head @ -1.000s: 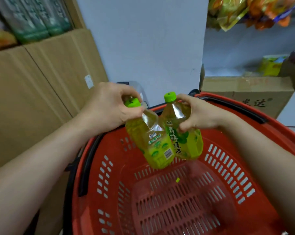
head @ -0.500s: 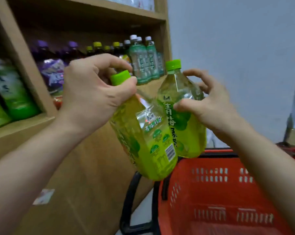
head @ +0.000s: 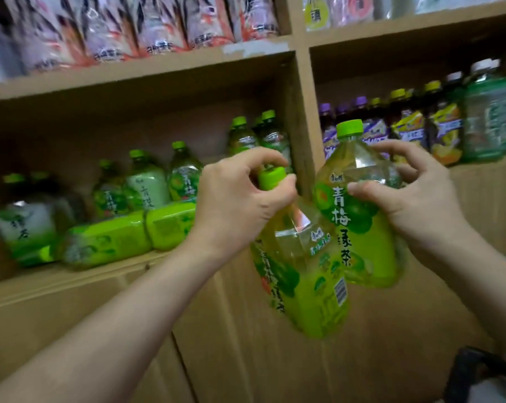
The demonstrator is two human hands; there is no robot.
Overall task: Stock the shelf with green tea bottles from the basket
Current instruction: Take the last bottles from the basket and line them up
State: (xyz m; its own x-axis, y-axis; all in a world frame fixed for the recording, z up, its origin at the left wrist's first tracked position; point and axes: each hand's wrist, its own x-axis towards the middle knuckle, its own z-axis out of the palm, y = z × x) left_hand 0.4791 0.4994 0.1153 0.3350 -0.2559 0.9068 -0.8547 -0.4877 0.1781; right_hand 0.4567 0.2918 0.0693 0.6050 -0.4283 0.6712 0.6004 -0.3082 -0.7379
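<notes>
Each hand clamps one green tea bottle, left hand [head: 234,196], right hand [head: 411,199]; shelf [head: 129,274] holds more

Two green tea bottles held in front of the shelf, side by side and touching. Left bottle [head: 301,274]: clear plastic, lime-green cap, yellow-green tea, bright green label with a barcode; hangs tilted from the neck, base swung down toward the right. Right bottle [head: 359,228]: same make, upright with a slight lean, cap topmost, dark Chinese characters running down the label, gripped around the shoulder. Wooden shelf [head: 106,271] at chest level, left compartment part filled: stocked green tea bottles [head: 185,173] standing in staggered rows, two more lying flat [head: 135,237] along the front edge.
</notes>
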